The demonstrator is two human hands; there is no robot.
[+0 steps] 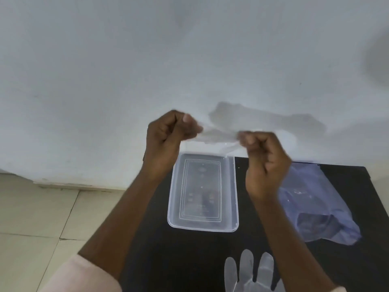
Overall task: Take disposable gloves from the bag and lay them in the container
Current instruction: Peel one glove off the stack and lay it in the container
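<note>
left hand | right hand | fingers pinched on glove

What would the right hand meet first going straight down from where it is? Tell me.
Probably the bare black table between the clear container and the bag; the right hand holds a glove. Depth is unclear.

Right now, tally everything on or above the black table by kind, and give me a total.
Disposable gloves: 2, one stretched between the left hand and right hand at, one lying flat near the table's front edge
Clear containers: 1
Plastic bags: 1
Total: 4
</note>
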